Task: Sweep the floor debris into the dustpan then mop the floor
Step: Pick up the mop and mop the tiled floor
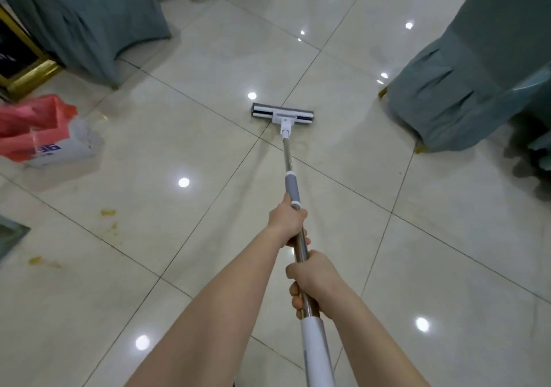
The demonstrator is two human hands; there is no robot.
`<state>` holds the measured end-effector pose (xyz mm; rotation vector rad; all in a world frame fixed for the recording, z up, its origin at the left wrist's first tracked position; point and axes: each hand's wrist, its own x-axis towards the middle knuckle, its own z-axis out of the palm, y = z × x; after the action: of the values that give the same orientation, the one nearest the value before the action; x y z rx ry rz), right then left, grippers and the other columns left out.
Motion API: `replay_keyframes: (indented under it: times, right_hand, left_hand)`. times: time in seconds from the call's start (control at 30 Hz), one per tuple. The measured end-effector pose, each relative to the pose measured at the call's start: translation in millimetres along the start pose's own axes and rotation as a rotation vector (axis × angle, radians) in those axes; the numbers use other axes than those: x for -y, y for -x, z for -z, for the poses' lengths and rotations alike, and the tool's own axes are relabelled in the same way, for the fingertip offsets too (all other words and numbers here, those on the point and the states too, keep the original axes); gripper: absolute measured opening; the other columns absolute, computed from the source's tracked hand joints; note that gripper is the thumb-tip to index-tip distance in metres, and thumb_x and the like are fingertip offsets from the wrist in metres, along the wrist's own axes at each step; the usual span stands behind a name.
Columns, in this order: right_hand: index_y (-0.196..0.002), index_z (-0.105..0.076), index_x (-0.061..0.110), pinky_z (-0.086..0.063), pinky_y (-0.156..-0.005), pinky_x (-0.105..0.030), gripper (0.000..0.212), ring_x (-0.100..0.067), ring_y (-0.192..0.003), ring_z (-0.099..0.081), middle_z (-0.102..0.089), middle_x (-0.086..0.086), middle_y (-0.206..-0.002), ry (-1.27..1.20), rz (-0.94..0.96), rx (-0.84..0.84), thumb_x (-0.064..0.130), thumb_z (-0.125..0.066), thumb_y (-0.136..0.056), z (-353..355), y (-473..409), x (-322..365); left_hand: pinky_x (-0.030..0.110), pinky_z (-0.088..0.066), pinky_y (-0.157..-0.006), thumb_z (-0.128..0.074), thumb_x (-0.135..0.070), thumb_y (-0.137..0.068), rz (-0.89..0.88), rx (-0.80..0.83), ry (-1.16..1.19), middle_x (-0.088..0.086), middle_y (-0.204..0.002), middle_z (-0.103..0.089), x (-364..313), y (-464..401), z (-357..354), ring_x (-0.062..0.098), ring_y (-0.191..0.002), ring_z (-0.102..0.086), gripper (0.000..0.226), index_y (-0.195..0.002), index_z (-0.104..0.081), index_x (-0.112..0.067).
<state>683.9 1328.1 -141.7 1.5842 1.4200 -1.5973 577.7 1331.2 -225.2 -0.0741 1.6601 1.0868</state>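
A flat mop with a grey-and-white head (pixel 282 114) rests on the glossy cream tiled floor (pixel 417 252) ahead of me. Its steel handle (pixel 288 157) runs back toward me, with a grey sleeve and a white lower grip. My left hand (pixel 287 222) is wrapped around the steel pole just below the grey sleeve. My right hand (pixel 313 282) grips the pole closer to me, just above the white grip. Yellowish stains (pixel 108 213) mark the tiles at the left. No dustpan is in view.
A red plastic bag with a white carton (pixel 44 136) lies on the floor at the left. Chairs in grey-green covers stand at the top left (pixel 86 19) and at the right (pixel 477 82). A gold-framed stand (pixel 26 73) sits at the far left.
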Motion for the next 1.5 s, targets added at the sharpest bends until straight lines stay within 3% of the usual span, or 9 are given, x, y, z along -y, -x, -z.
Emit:
replay_keyframes:
  times: [0.13,0.27,0.53,0.67,0.93,1.1,1.23,1.37,1.5]
  right_hand:
    - [-0.097,-0.042,0.009,-0.044,-0.037,-0.023,0.016,-0.019,-0.032,-0.044,-0.048,-0.012,-0.061,0.066,-0.011,0.019,-0.002,-0.04,-0.085,4.0,30.9,-46.3]
    - [-0.094,-0.04,0.009,-0.043,-0.036,-0.021,0.015,-0.018,-0.031,-0.044,-0.048,-0.013,-0.062,0.162,-0.026,0.06,-0.002,-0.038,-0.085,14.9,76.2,-113.9]
    - [-0.102,-0.044,0.006,-0.047,-0.039,-0.024,0.017,-0.018,-0.032,-0.047,-0.049,-0.011,-0.059,0.458,0.023,0.177,-0.002,-0.042,-0.087,34.5,169.6,-297.0]
    - [-0.109,-0.045,0.003,-0.049,-0.04,-0.026,0.021,-0.017,-0.031,-0.049,-0.052,-0.011,-0.059,0.631,0.047,0.209,-0.001,-0.044,-0.088,48.0,216.6,-384.2]
    - [-0.094,-0.046,0.003,-0.051,-0.044,-0.028,0.006,-0.017,-0.036,-0.051,-0.053,-0.008,-0.055,0.825,0.042,0.279,0.001,-0.045,-0.088,32.4,293.4,-487.5]
    - [-0.091,-0.047,0.004,-0.05,-0.045,-0.027,0.004,-0.017,-0.035,-0.051,-0.053,-0.009,-0.056,0.851,0.057,0.274,0.001,-0.046,-0.088,5.4,325.7,-530.9]
    - [-0.095,-0.049,0.004,-0.054,-0.05,-0.03,0.007,-0.017,-0.039,-0.054,-0.056,-0.01,-0.06,0.886,0.072,0.271,0.002,-0.048,-0.089,-18.6,358.5,-591.4]
    - [-0.102,-0.049,0.005,-0.057,-0.052,-0.031,0.013,-0.015,-0.038,-0.055,-0.056,-0.009,-0.061,0.917,0.042,0.274,0.003,-0.049,-0.09,-38.5,390.8,-658.3]
    - [-0.091,-0.046,0.005,-0.054,-0.049,-0.031,0.004,-0.016,-0.039,-0.053,-0.054,-0.009,-0.059,0.916,0.024,0.306,0.002,-0.047,-0.09,-38.8,415.9,-689.1]
  left_hand:
    - [0.034,-0.056,-0.046,-0.048,-0.013,-0.094,0.029,-0.034,0.02,0.016,-0.094,-0.054,38.8,39.7,-17.0,0.026,-0.055,-0.057,0.053,-0.142,-0.033,-0.029]
    - [0.037,-0.058,-0.051,-0.046,-0.012,-0.095,0.064,-0.07,0.097,0.014,-0.095,-0.052,90.5,106.8,-45.0,0.024,-0.056,-0.055,0.049,-0.138,-0.035,-0.031]
    - [0.027,-0.051,-0.041,-0.046,-0.014,-0.097,0.076,-0.197,0.289,0.014,-0.085,-0.053,246.5,259.0,-121.4,0.026,-0.055,-0.057,0.033,-0.128,-0.042,-0.022]
    - [0.026,-0.05,-0.038,-0.046,-0.015,-0.097,0.105,-0.254,0.398,0.017,-0.088,-0.055,320.6,333.2,-164.7,0.029,-0.058,-0.06,0.037,-0.133,-0.039,-0.023]
    - [0.029,-0.053,-0.044,-0.047,-0.017,-0.096,0.117,-0.348,0.526,0.017,-0.087,-0.059,422.6,435.5,-191.4,0.029,-0.059,-0.063,0.03,-0.125,-0.043,-0.023]
    - [0.036,-0.058,-0.052,-0.048,-0.022,-0.091,0.094,-0.387,0.479,0.021,-0.11,-0.062,468.3,476.5,-185.5,0.035,-0.079,-0.07,0.033,-0.124,-0.044,-0.022]
    - [0.027,-0.052,-0.041,-0.046,-0.021,-0.093,0.098,-0.391,0.499,0.023,-0.115,-0.06,522.0,530.2,-188.4,0.029,-0.06,-0.067,0.031,-0.124,-0.044,-0.018]
    - [0.023,-0.048,-0.037,-0.046,-0.019,-0.094,0.129,-0.42,0.507,0.019,-0.109,-0.059,575.1,590.7,-196.6,0.026,-0.06,-0.064,0.032,-0.126,-0.044,-0.016]
    - [0.027,-0.051,-0.04,-0.046,-0.017,-0.095,0.155,-0.388,0.622,0.023,-0.113,-0.058,604.0,619.9,-209.2,0.027,-0.053,-0.064,0.035,-0.129,-0.042,-0.019]
